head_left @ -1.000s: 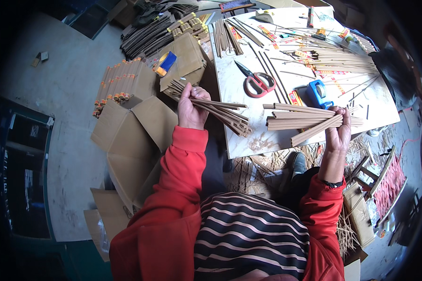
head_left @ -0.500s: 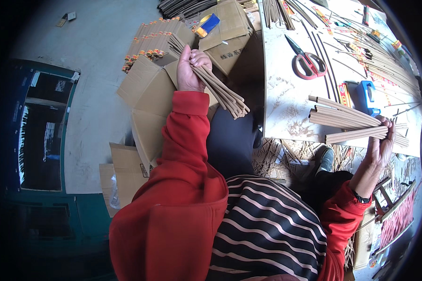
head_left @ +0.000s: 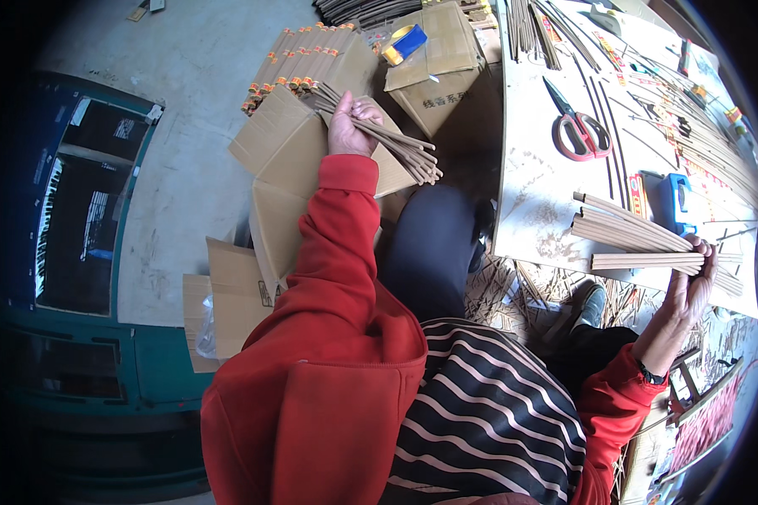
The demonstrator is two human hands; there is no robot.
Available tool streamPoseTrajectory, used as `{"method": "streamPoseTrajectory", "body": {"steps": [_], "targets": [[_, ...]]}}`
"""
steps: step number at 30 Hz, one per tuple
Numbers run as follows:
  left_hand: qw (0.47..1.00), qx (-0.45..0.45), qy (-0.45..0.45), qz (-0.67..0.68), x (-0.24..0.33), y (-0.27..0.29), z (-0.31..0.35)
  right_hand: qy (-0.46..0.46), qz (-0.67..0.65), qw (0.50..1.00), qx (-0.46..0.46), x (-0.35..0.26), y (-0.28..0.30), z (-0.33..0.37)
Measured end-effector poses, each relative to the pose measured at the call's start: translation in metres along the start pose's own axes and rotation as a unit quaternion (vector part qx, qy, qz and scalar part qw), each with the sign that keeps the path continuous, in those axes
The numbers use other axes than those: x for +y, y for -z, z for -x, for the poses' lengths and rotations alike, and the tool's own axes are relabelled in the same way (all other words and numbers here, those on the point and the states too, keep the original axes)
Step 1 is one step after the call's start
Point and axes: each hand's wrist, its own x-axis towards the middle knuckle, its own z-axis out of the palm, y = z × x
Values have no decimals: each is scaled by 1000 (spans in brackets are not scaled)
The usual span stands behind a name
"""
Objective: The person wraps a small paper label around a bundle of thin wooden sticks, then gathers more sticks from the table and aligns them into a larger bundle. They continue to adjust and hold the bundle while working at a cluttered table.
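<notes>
My left hand [head_left: 353, 124] is closed around a bundle of brown incense sticks [head_left: 408, 157], which pokes out on both sides of the fist. It hovers beside the opened flaps of a cardboard box [head_left: 288, 172]. On the right, my right hand [head_left: 695, 282] grips a second bundle of incense sticks [head_left: 627, 227] near one end, over the near edge of the white table [head_left: 531, 160]. Those sticks fan into an upper group and a lower group. A blue tape dispenser [head_left: 675, 202] stands just beyond the right hand. Red-handled scissors [head_left: 579, 130] lie farther back on the table.
Bundled sticks with orange bands [head_left: 307, 59] are stacked behind the opened box. A closed carton [head_left: 434, 76] carries a blue-and-yellow tape dispenser [head_left: 404, 44]. Loose sticks [head_left: 716, 164] cover the table's far right. Broken sticks [head_left: 514, 295] litter the floor by my shoe [head_left: 592, 305].
The whole view has shifted, so the table and boxes sit farther right. Both hands keep their bundles; the left one is slightly farther left relative to the box.
</notes>
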Motion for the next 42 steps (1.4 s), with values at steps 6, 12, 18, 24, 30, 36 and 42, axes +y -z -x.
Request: {"method": "streamPoseTrajectory", "body": {"steps": [6,12,18,24,30,36,42], "targets": [[993,56,-90,-51,6,11,-4,5,-10,1000,19,2,-4,1],[973,134,-172,-78,1,13,-8,24,-10,999,32,3,-7,3],[965,164,-195,-56,1,14,-6,15,-14,999,40,1,-5,2],[961,173,-211,-43,7,20,-11,28,-2,998,49,-1,-3,1],[958,180,-220,-38,12,24,-10,21,-5,998,52,0,-1,1],[945,130,-256,-158,-8,6,0,21,14,1000,16,2,-2,2],[756,-46,-426,-494,-35,-56,29,39,0,999,29,10,-10,7]]}}
